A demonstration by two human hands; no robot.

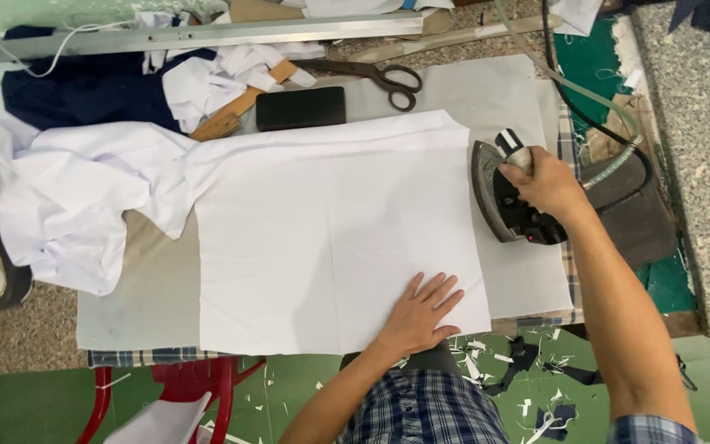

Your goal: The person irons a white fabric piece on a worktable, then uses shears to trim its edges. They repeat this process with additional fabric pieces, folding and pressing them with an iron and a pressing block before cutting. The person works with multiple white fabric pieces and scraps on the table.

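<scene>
White cloth (330,238), black iron (507,205), navy fabric (84,94), red stool (199,382), green floor (26,407), blue-checked shirt (429,411).

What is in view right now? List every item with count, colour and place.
white cloth panel: one, white, flat at centre
iron: one, dark, right of panel
scissors: one, dark, top centre
black case: one, black, above panel
white garment: one, white, bunched at left
navy fabric: one, navy, top left
metal ruler: one, silver, top edge
red stool: one, red, bottom left
left hand: flat on panel
right hand: grip on iron handle
</scene>
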